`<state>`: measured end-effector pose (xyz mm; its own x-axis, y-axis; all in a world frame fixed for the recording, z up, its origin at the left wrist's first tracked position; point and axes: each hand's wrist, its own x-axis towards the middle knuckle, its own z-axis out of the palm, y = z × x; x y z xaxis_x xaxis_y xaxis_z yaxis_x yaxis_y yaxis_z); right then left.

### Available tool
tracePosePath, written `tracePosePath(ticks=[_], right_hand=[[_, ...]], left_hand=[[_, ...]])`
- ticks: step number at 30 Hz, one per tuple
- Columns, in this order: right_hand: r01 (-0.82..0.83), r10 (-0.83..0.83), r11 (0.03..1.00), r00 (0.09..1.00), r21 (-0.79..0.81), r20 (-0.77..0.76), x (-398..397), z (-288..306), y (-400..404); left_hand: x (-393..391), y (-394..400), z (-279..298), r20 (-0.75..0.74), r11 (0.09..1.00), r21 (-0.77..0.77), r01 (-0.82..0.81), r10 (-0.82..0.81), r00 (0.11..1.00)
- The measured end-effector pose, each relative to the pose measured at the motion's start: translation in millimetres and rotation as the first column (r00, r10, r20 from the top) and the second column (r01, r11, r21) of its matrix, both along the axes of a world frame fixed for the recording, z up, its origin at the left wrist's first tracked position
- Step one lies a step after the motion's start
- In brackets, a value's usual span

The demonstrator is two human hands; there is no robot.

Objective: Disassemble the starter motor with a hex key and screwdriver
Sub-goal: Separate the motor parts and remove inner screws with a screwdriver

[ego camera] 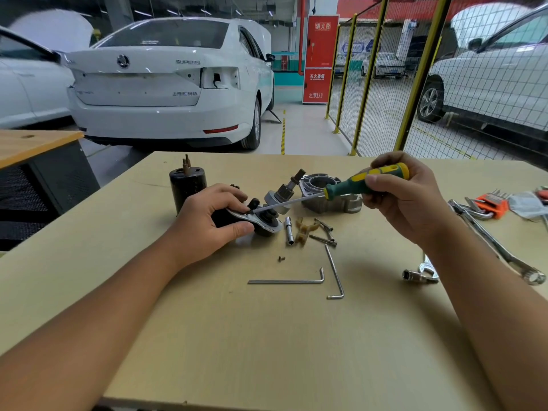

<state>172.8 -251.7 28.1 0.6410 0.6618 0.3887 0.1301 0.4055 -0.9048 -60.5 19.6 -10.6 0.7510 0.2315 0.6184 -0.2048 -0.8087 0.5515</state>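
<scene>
My left hand (212, 219) grips the dark starter motor body (264, 223), which lies on its side on the table with its end plate facing right. My right hand (406, 197) holds a green and yellow screwdriver (361, 180), and its tip rests on the end plate near my left thumb. Behind them stand a black solenoid cylinder (185, 182), a pinion shaft assembly (284, 191) and a grey aluminium nose housing (329, 194). Two hex keys (296, 280) (335, 272) lie nearer to me. A small screw (281, 258) lies loose in front of the motor.
A metal sleeve (289, 231), a tan plastic fork (304, 229) and long bolts (324, 232) lie right of the motor. At the right lie a combination wrench (498, 247), a socket (415, 275) and an orange hex key set (492, 204). White cars and a mesh fence stand beyond the table.
</scene>
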Motion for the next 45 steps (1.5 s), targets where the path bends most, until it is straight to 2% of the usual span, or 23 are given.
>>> tracePosePath(ticks=[7,13,18,32,37,40,45], right_hand=[[-0.030,0.030,0.999,0.999,-0.020,0.013,-2.5,5.5,-1.3],[0.080,-0.056,0.988,0.984,-0.134,0.168,-3.7,12.2,-6.1],[0.069,-0.050,0.991,0.985,-0.111,0.166,-4.7,12.0,-6.2],[0.001,0.015,0.997,0.979,-0.080,0.206,-6.9,17.0,-7.6],[0.125,-0.077,0.980,0.956,-0.157,0.281,-10.4,19.6,-8.4],[0.152,-0.094,0.974,0.946,-0.168,0.309,-7.9,18.5,-8.0],[0.084,-0.026,0.979,0.955,-0.186,0.295,-6.5,16.7,-7.3]], left_hand=[[-1.7,-2.4,0.8,-0.014,0.992,0.119,0.039,-0.038,0.999],[0.6,-3.6,-0.3,-0.002,0.966,0.258,0.020,-0.021,1.000],[1.4,-3.8,-1.0,-0.034,0.936,0.352,0.016,-0.004,0.999],[0.6,-8.2,-1.0,-0.127,0.909,0.416,0.024,0.032,0.991],[-0.5,-12.0,-1.3,-0.123,0.893,0.450,0.000,0.062,0.990],[-1.4,-14.6,-3.0,-0.104,0.906,0.420,-0.050,0.103,0.989],[-2.0,-14.7,-2.1,-0.100,0.928,0.362,-0.086,0.130,0.986]])
